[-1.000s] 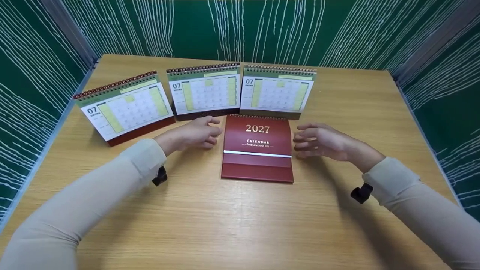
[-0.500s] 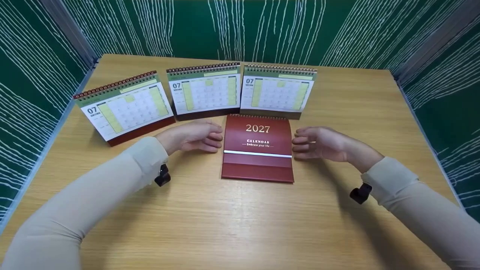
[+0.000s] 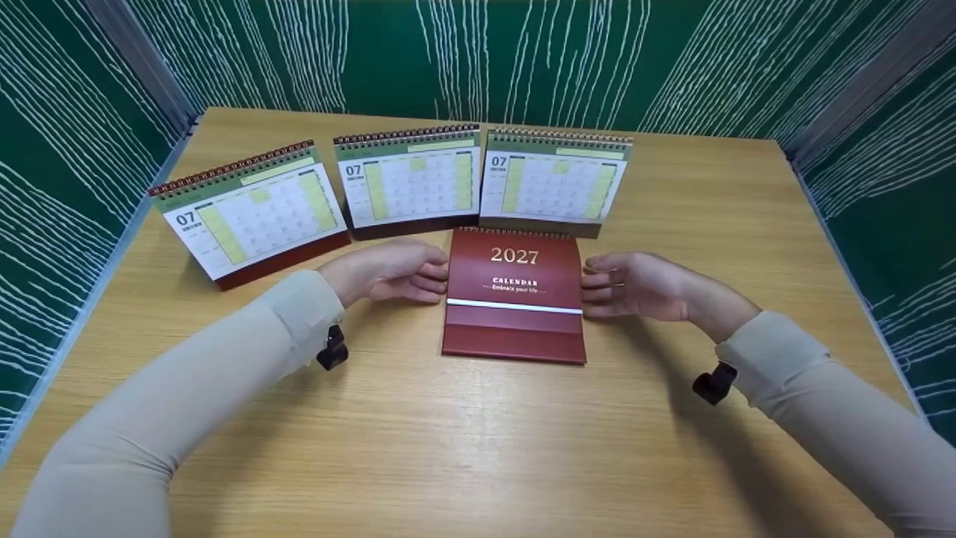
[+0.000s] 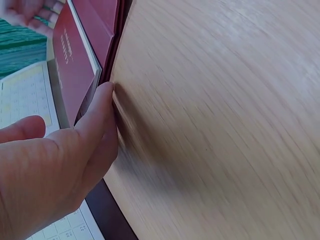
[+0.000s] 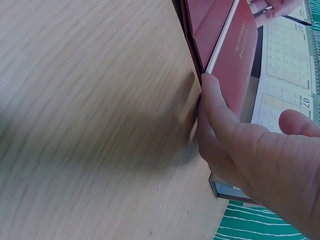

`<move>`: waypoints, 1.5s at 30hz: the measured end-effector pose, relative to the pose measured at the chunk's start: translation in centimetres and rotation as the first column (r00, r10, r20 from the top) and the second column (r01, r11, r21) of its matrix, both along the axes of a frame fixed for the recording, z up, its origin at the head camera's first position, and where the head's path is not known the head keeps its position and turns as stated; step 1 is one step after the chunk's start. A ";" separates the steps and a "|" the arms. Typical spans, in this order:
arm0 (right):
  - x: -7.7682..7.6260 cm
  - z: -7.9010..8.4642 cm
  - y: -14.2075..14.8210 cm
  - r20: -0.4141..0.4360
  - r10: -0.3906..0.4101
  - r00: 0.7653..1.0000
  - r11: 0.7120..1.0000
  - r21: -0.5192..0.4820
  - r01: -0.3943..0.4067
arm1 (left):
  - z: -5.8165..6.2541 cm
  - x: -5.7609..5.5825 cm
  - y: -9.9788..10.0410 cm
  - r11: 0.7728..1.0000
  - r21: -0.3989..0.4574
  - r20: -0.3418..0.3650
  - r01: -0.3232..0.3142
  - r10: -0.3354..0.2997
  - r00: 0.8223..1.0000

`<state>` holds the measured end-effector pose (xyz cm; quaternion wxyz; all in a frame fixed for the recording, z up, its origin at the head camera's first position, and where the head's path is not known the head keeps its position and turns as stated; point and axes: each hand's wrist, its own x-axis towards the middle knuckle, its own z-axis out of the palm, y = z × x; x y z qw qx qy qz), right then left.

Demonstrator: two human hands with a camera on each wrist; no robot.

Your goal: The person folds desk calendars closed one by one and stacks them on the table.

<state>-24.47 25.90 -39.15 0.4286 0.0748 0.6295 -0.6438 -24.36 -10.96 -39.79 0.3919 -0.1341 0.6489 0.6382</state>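
Observation:
A red desk calendar (image 3: 514, 291) marked 2027 lies flat on the table, cover up, its spiral binding at the far edge. My left hand (image 3: 396, 273) is at its left side; in the left wrist view the fingertips (image 4: 106, 90) touch the edge, with the thumb raised. On the right side, my right hand (image 3: 642, 288) mirrors it, and its fingertips (image 5: 210, 82) meet the right edge in the right wrist view. Neither hand's fingers curl round the calendar. Some fingers of each hand are partly hidden behind others.
Three desk calendars stand propped behind, each on a 07 page: a left one (image 3: 258, 217) angled inward, a middle one (image 3: 411, 179) and a right one (image 3: 553, 183). The right one stands just behind the red calendar. Green walls with white lines (image 3: 493, 60) border the wooden table (image 3: 478, 448).
My left hand has moved right, up to the red calendar's left edge, and its fingers have come lower. My right hand has edged slightly left. The calendars have kept their places.

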 end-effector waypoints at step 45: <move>0.2 -0.7 -2.9 -0.071 -0.098 0.993 0.979 0.174 0.109 | -0.7 1.1 2.1 0.993 -0.116 -0.153 -0.031 0.013 0.988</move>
